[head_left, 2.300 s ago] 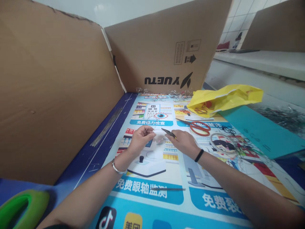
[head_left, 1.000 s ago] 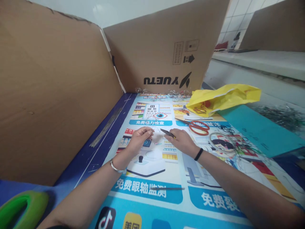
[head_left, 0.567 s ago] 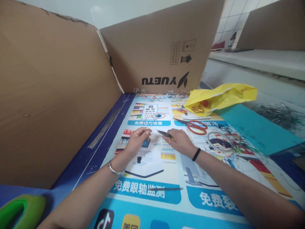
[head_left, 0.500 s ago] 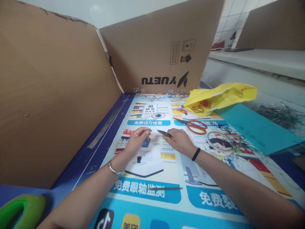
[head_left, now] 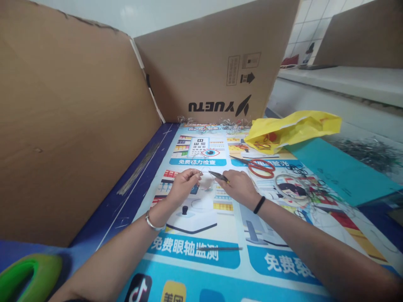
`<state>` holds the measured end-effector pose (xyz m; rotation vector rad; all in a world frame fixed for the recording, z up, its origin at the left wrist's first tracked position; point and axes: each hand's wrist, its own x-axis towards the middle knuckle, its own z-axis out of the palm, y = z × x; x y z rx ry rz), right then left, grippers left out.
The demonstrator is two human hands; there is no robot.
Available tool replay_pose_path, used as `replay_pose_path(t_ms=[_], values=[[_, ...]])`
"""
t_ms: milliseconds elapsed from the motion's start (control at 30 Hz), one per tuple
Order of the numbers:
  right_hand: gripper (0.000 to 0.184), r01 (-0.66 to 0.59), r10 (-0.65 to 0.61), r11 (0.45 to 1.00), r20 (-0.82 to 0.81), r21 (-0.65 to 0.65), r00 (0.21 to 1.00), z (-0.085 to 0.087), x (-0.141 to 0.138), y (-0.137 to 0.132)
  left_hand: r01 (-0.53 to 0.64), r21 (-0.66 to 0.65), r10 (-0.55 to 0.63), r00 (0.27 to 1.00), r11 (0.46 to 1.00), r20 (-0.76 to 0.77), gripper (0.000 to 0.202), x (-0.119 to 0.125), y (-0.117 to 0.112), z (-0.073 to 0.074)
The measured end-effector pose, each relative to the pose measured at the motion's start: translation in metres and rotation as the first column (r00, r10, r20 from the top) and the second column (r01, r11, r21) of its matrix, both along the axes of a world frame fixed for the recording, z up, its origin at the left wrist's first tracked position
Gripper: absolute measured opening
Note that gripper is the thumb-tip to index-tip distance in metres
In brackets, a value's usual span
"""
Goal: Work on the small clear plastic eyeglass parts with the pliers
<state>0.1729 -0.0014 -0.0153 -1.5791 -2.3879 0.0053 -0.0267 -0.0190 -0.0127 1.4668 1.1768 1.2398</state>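
My left hand (head_left: 185,183) is pinched closed on a thin wire loop with a clear lens (head_left: 206,180) in it, held just above a printed poster (head_left: 201,251). My right hand (head_left: 239,187) is closed on small dark pliers (head_left: 218,175) whose tip points left at the loop. The two hands are a few centimetres apart at the middle of the table. A silver bangle is on my left wrist and a black band on my right wrist.
Red-handled scissors (head_left: 260,166) lie behind my right hand. A yellow plastic bag (head_left: 292,128) lies at the back right, with tangled wire rings (head_left: 307,188) beside it. Cardboard walls (head_left: 72,117) stand left and behind. A thin metal rod (head_left: 220,248) lies near me. A green object (head_left: 28,274) sits bottom left.
Both hands have stayed almost in place, making only small movements on the wire loop. The view shifted slightly.
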Motion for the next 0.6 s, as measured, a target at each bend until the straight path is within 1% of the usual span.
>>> replay_pose_path(t_ms=[133,200,300,367,500,600], values=[[0.039,0.048,-0.042,0.995,-0.065,0.090,0.997,0.003,0.000,-0.001,-0.041,-0.002,0.041,0.999,0.999,-0.017,0.014,0.001,0.000,-0.001],[0.035,0.030,-0.025,0.992,-0.046,0.121,0.999,0.005,-0.001,-0.004,-0.057,-0.003,0.057,0.998,0.998,-0.041,0.014,0.002,0.001,-0.002],[0.031,-0.006,0.002,0.995,0.039,0.101,0.999,0.005,-0.004,-0.008,-0.061,0.019,0.063,0.995,0.998,-0.079,0.013,0.004,-0.001,-0.002],[0.030,0.006,-0.013,0.996,0.076,0.086,0.997,0.005,-0.006,-0.010,-0.056,0.059,0.062,0.992,0.997,-0.107,0.012,0.006,-0.002,-0.001],[0.029,0.027,-0.036,0.996,0.110,0.084,0.993,0.006,-0.008,-0.011,-0.051,0.131,0.075,0.981,0.990,-0.180,0.011,0.008,-0.005,0.002],[0.028,0.029,-0.037,0.997,0.125,0.071,0.991,0.006,-0.008,-0.011,-0.052,0.142,0.081,0.975,0.989,-0.205,0.010,0.009,-0.007,0.005]])
